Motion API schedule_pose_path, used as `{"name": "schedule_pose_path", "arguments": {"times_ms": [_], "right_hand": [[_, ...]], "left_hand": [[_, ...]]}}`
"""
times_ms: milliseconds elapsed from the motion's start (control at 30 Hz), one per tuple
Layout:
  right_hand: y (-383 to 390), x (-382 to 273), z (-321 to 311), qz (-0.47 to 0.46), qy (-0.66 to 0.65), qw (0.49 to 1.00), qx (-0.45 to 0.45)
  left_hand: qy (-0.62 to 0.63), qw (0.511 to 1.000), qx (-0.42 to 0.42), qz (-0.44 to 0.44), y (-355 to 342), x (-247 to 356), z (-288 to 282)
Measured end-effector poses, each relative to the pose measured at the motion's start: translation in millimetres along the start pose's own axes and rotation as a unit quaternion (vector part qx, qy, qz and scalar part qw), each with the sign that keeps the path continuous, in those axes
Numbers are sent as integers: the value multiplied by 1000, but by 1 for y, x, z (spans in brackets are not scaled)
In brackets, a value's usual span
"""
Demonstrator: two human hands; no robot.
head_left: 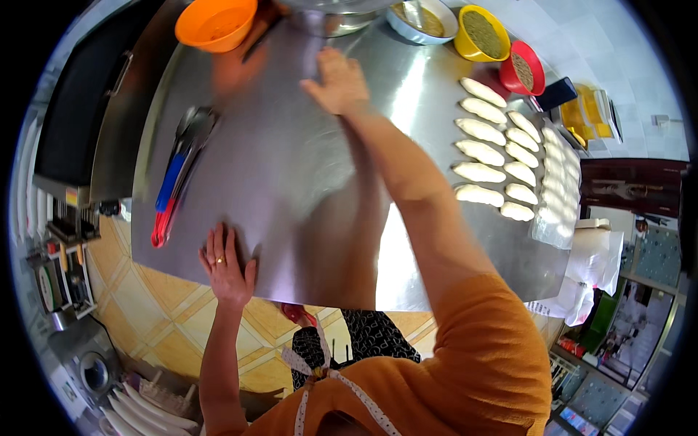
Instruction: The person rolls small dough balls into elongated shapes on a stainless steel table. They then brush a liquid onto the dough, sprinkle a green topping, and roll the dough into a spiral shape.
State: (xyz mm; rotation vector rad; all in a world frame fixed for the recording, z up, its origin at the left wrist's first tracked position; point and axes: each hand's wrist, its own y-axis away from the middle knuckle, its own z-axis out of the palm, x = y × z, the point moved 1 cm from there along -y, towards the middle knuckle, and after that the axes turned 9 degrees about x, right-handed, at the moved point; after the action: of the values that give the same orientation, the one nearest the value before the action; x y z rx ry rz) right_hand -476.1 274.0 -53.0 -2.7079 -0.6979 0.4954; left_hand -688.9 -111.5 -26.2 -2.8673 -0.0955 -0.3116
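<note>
Read as a clock face centred on the worktop (269, 160), the right hand (342, 83) lies at 12 o'clock, palm down on the bare steel, its fingers pointing towards a steel bowl (345, 26) at the rim. Its grip is released, with nothing in it. The left hand (230, 270) rests at about 7 o'clock by the near edge, fingers spread, a gold ring (220, 259) on one of them; this grip is released too and holds nothing. The worktop lies under both hands, well apart from each other.

Nearest the left hand, at 9 o'clock, are utensils (174, 176) with blue and red handles, steel heads towards 10. An orange bowl (216, 25) sits at 11. A pale bowl (435, 27) of sauce stands at 1, then a yellow bowl (482, 35) and a red bowl (523, 69) towards 2, each holding something crumbly. At 3 o'clock, pieces of dough (480, 152) lie in two columns, with more pale pieces under clear film (558, 196) just beyond them.
</note>
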Motion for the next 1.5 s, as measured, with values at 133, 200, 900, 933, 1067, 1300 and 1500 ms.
{"name": "schedule_pose_path", "arguments": {"times_ms": [133,200,900,933,1067,1300,1500], "right_hand": [[64,145,-46,135,64,984,93],[114,127,-60,173,129,970,115],[131,-194,9,-61,-170,979,-96],[153,-166,1,-22,-149,986,-72],[228,-25,-93,302,1,951,65],[288,-90,-95,463,-5,884,69],[224,-104,-95,163,-37,986,-14]], "left_hand": [[3,1000,-12,-10,0,2,4],[-2,1000,-13,-19,1,3,6],[-97,993,-21,-64,-131,-136,-7],[-91,994,-28,-58,-133,-137,-9],[-60,998,-32,-11,-131,-142,-12],[-97,993,29,53,-135,-98,-26],[64,975,-41,211,-124,-9,-3]]}}
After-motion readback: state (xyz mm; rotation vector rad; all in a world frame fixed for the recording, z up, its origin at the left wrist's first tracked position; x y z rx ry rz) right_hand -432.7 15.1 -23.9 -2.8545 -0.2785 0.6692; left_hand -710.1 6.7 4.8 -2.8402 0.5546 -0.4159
